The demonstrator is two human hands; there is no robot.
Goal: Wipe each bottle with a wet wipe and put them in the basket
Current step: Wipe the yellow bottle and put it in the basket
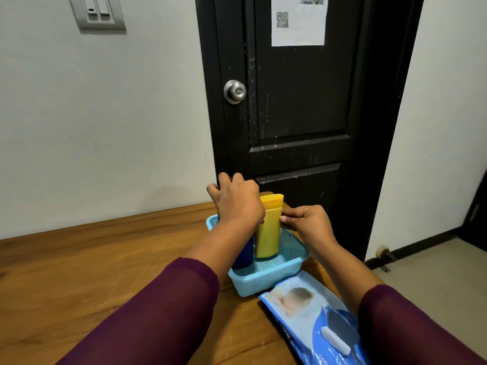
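Right hand [305, 222] pinches the yellow bottle [267, 233], upright in the blue basket [263, 283] on the bench [105, 259]. Left hand [237, 201] sits over the dark blue bottle [243, 254] beside it; I cannot tell its grip.

The desk [105, 259] is brown wood with visible grain and a smooth, faintly shiny finish. The basket [266, 281] is light-blue plastic with a perforated, mesh-like floor. The yellow bottle [267, 233] is smooth matt plastic; the dark blue bottle [243, 255] to its left looks like plastic too. The near wet-wipe pack [303, 306] is glossy printed film. The far black door [303, 101] is painted and scuffed, with a brushed metal knob [235, 91] and a matt paper sheet [299, 22].
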